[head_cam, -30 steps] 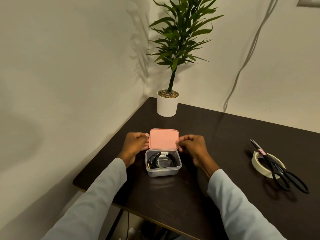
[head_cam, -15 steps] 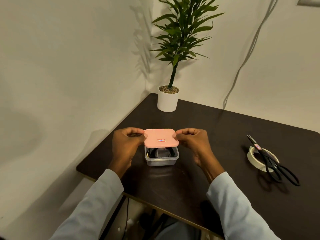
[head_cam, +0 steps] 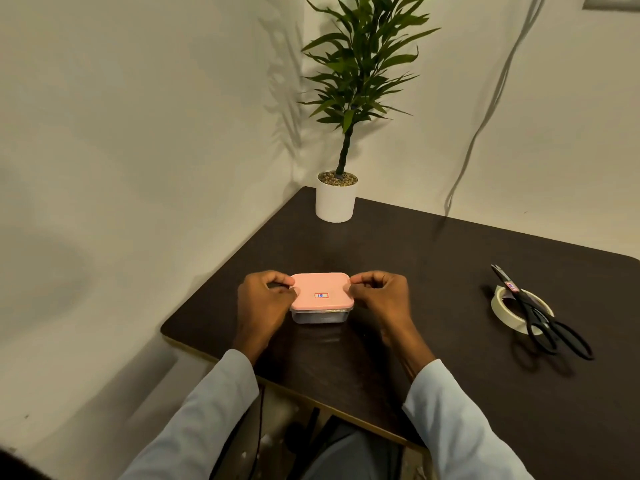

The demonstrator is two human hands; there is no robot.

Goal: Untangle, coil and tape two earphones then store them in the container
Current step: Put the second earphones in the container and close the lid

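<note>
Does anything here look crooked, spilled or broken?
Nothing stands out. The pink lid sits level on the clear container, held by the left hand and right hand. The scissors lie across the tape roll.

Both hands, left [head_cam: 265,301] & right [head_cam: 379,297], fingers curled, pinching lid [head_cam: 320,289] edges.

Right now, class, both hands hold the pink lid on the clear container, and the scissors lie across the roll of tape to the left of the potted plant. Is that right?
Not quite. The head view shows the scissors across the roll of tape to the right of the potted plant, not the left. The rest stands: the left hand and right hand hold the pink lid on the clear container.
</note>
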